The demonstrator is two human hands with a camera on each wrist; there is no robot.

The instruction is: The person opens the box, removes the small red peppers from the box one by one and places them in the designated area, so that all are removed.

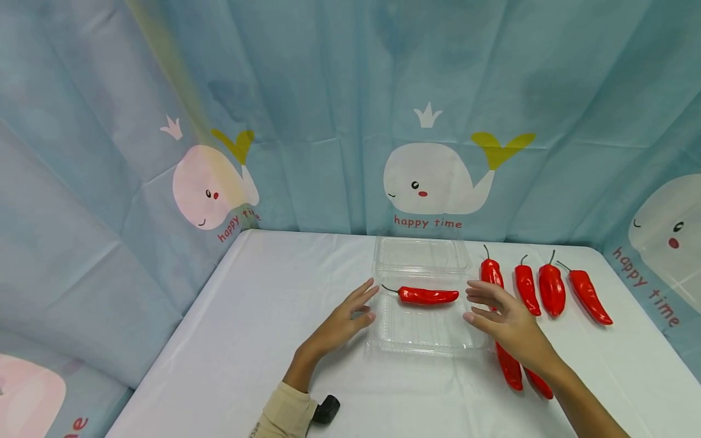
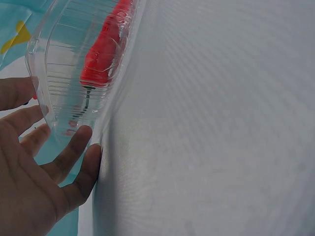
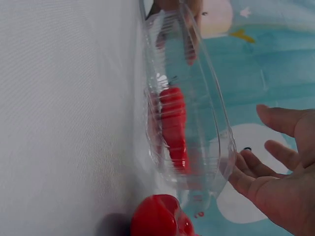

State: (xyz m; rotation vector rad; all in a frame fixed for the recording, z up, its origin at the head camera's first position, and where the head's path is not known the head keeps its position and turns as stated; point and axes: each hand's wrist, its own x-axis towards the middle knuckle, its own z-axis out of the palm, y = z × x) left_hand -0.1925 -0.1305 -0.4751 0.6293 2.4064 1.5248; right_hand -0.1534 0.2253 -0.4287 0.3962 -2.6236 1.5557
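Note:
A clear plastic clamshell box lies on the white table with its lid folded back. Inside the box, one red chili pepper lies crosswise, its stem pointing left. My left hand is at the box's left side with fingers extended; in the left wrist view, fingertips touch or nearly touch the plastic wall. On the opposite side, my right hand has its fingers loosely spread by the right wall. The right wrist view shows fingertips at the box rim; contact is hard to confirm. Neither hand holds anything.
Right of the box lie several more red peppers, among them one at the far right and one partly beneath the right hand. A small black object is beside the left sleeve. Behind the table hangs a blue curtain with whales.

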